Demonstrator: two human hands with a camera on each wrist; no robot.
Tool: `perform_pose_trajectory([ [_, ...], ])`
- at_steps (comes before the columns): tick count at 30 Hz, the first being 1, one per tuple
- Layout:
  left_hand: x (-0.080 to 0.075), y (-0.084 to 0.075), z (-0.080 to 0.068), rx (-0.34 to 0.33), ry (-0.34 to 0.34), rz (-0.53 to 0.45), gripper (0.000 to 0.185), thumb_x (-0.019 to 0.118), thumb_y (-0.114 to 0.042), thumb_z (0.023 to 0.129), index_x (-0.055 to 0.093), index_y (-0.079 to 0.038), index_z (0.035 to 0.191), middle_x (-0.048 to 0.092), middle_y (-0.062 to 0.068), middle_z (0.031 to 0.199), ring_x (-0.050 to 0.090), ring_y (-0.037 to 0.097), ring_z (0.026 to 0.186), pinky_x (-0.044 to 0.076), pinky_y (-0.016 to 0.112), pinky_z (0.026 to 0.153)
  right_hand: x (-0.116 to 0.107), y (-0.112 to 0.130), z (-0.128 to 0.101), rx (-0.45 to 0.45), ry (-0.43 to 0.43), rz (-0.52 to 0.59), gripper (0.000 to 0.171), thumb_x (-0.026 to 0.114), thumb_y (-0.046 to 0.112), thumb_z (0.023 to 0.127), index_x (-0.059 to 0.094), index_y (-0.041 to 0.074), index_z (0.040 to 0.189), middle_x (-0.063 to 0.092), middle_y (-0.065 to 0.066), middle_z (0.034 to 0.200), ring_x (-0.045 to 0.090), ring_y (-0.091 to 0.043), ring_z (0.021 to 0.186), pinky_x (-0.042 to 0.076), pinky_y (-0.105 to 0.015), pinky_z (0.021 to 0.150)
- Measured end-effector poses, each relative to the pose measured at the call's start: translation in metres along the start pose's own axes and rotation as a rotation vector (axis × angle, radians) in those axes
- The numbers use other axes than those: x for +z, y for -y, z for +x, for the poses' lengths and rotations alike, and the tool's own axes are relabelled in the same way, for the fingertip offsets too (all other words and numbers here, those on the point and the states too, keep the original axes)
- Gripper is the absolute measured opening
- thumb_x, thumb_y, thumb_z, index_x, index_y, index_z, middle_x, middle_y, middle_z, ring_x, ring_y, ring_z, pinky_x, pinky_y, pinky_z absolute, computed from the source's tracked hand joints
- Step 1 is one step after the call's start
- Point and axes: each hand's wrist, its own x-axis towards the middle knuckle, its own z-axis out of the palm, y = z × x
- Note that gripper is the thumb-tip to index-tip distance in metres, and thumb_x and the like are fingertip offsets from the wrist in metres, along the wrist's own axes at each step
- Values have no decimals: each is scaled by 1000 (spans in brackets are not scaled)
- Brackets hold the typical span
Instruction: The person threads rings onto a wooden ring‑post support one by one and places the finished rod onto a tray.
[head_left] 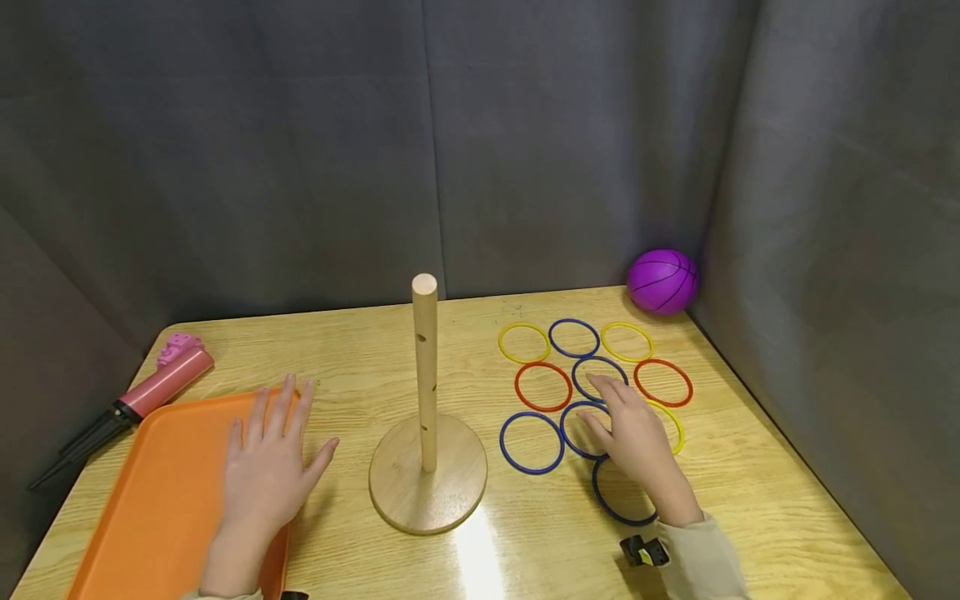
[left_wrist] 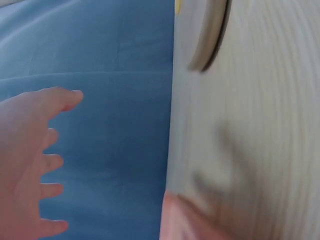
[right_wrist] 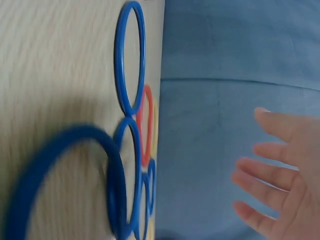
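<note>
with the right hand (head_left: 633,442) spread flat, no grip yet, could nudge the blue rings (head_left: 587,429) overlapping at 6 o'clock out of place.

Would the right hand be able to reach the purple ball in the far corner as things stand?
Probably yes: the right hand hovers open over the rings, and only flat rings lie on the table between it and the purple ball.
</note>
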Motion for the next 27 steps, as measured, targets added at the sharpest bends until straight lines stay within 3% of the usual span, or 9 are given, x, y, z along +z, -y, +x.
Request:
perform_pose_trajectory([
  [5, 11, -13, -2, 26, 62, -116, 81, 63, -41, 92, 21, -14, 156, 22, 15, 161, 23, 43, 144, 27, 66, 111, 13, 9, 2, 22, 59, 52, 37, 71, 19, 88, 65, 3, 121, 70, -13, 108, 67, -30, 100, 56, -47, 78],
  [13, 27, -25, -3, 50, 157, -216, 75, 62, -37, 94, 27, -6, 153, 24, 16, 160, 27, 43, 143, 45, 62, 98, 30, 16, 12, -32, 103, 46, 25, 74, 12, 84, 71, 1, 106, 72, -12, 101, 69, -26, 91, 57, -40, 77],
  [22, 38, -30, -6, 97, 223, -324, 70, 63, -31, 94, 32, -3, 150, 29, 19, 157, 28, 45, 142, 39, 65, 103, 47, 20, 25, 2, 202, -29, 13, 75, 9, 82, 74, 7, 95, 70, -7, 85, 65, -17, 74, 55, -33, 63],
  [25, 40, -31, -7, 109, 253, -349, 69, 63, -30, 94, 33, -3, 150, 29, 20, 157, 28, 45, 143, 37, 64, 106, 51, 20, 29, -5, 224, -38, 5, 76, 7, 81, 72, 7, 83, 63, -3, 73, 57, -13, 66, 49, -30, 58],
  [27, 41, -31, -8, 111, 274, -355, 69, 63, -30, 94, 33, -3, 150, 29, 20, 157, 28, 46, 143, 35, 64, 107, 53, 21, 30, -13, 235, -38, 10, 76, 6, 80, 68, 8, 76, 56, 0, 66, 49, -11, 62, 42, -28, 56],
])
